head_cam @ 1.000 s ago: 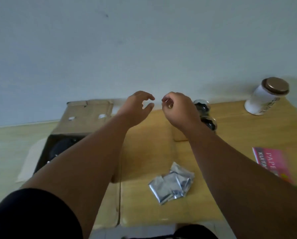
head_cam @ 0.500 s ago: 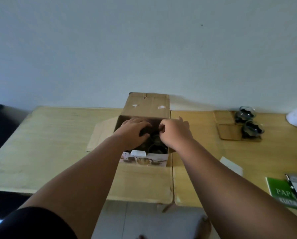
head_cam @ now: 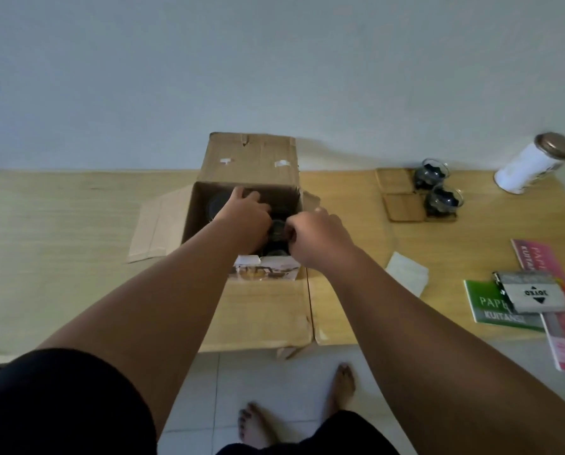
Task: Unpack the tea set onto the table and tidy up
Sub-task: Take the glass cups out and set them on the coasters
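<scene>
Brightness: dim, flat, with a cool blue-grey cast over the wall (head_cam: 274, 60).
Light source: not visible; soft and diffuse, no hard beams.
Shadows: faint, soft-edged; the inside of the box (head_cam: 246, 165) is nearly black, so its contents are hard to read.
Glare: a mild sheen on the table (head_cam: 61, 224) along its near edge.
Blur: slight softness overall; the jar (head_cam: 530, 165) at the table's far right corner is smeared.
Distortion: wide-angle; the jar leans outward, and the forearms swell towards the lower corners.
Detail: the cups (head_cam: 435, 185) show as dark shapes only.
</scene>
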